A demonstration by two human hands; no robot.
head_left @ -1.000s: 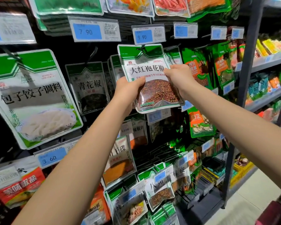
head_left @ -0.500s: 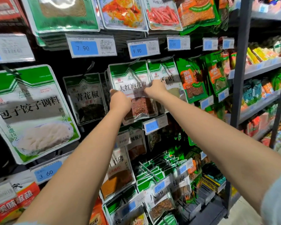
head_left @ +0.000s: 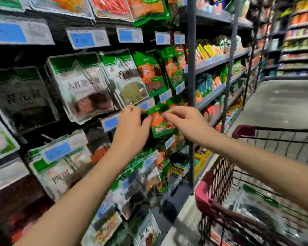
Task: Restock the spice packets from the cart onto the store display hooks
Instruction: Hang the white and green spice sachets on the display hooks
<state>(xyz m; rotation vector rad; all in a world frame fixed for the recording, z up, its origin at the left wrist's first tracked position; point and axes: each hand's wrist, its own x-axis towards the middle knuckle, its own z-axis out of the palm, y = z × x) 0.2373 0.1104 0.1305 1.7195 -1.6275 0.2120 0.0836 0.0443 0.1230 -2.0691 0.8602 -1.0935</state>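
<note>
The green-and-white packet of red peppercorns (head_left: 85,86) hangs on a display hook under the 9.90 price tag (head_left: 87,39), and no hand touches it. My left hand (head_left: 132,126) and right hand (head_left: 185,121) float lower and to the right of it, fingers loose and holding nothing. Between them, behind the fingers, hangs an orange-and-green packet (head_left: 161,124) on the rack; whether a finger touches it is blurred. The red wire cart (head_left: 219,176) stands at the lower right with shiny packets (head_left: 252,206) inside.
Hooks full of spice packets and blue price tags cover the rack on the left. A grey upright post (head_left: 191,86) separates it from shelves of snacks. The aisle floor (head_left: 283,103) runs away to the right beyond the cart.
Both hands let go of the red peppercorn packet, which now hangs on its hook, and dropped down and to the right. The view swung right, bringing the cart into sight.
</note>
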